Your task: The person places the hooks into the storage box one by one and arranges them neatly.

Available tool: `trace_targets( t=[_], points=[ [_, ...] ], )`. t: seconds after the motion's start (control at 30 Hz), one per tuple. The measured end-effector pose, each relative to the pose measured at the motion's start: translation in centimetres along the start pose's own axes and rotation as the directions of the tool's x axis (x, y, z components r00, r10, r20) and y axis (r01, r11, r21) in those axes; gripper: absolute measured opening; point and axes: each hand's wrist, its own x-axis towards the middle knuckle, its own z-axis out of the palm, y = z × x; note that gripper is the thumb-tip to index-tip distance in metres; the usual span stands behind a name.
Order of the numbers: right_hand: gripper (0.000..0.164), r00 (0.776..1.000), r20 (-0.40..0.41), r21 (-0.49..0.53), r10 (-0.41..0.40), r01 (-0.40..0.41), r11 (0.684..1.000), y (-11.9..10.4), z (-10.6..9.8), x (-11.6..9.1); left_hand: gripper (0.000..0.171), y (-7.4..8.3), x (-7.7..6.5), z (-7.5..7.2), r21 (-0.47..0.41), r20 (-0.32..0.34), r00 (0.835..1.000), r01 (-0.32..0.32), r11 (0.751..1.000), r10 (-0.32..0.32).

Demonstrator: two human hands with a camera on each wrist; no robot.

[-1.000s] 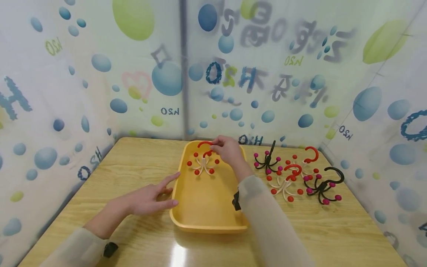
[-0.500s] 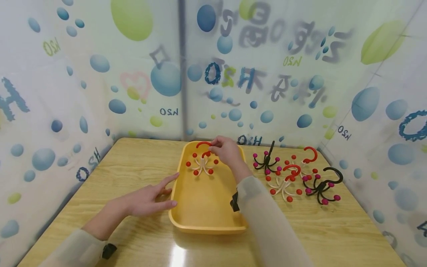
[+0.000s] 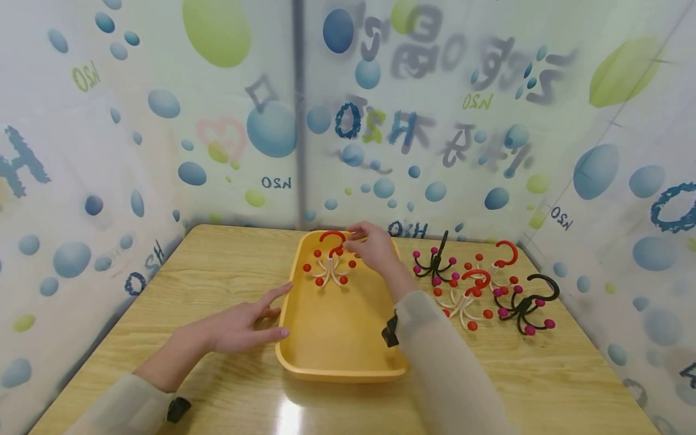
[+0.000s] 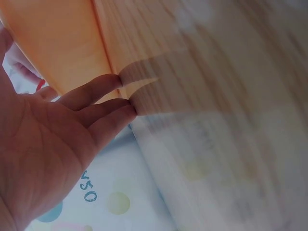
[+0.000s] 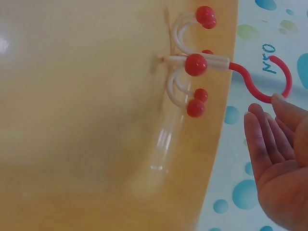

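A white multi-armed hanger with red ball tips and a red top hook stands upright at the far end of the yellow tray. My right hand is beside that hook. In the right wrist view the thumb overlaps the red hook, while the straightened fingers are apart from it; whether the thumb still touches is hard to tell. My left hand rests at the tray's left rim with fingers and thumb spread. In the left wrist view its fingertips lie along the tray's outer side.
Right of the tray stand a black hanger with pink balls, another black hanger, and two white-and-red hangers, the nearer one in front of the other. A patterned curtain borders the wooden table.
My right fingers pinched the hanger's red hook earlier; now they have spread apart and shifted slightly right. The hanger stays upright in place, and my left hand has not moved.
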Motion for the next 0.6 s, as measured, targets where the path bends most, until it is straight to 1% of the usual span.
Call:
trace_targets(
  t=[0.17, 0.33, 0.5, 0.6],
  points=[
    [0.033, 1.0, 0.009, -0.023, -0.014, 0.014, 1.0, -0.2, -2.4, -1.6, 0.092, 0.2, -0.1, -0.1, 0.004, 0.003, 1.0, -0.009, 1.0, 0.009],
    [0.03, 1.0, 0.007, -0.037, -0.017, 0.017, 0.999, -0.8, -5.3, -3.8, 0.092, 0.5, -0.2, -0.2, 0.007, 0.005, 1.0, -0.012, 1.0, 0.012],
    [0.027, 0.999, -0.004, -0.069, -0.05, 0.05, 0.996, -1.1, -8.2, -6.0, 0.092, 0.4, -0.2, -0.1, 0.007, -0.003, 1.0, -0.015, 1.0, 0.015],
    [0.028, 0.997, -0.018, -0.091, -0.069, 0.067, 0.994, -0.7, -9.9, -7.5, 0.091, 0.3, -0.1, 0.0, 0.005, -0.01, 1.0, -0.01, 1.0, 0.01]
  ],
)
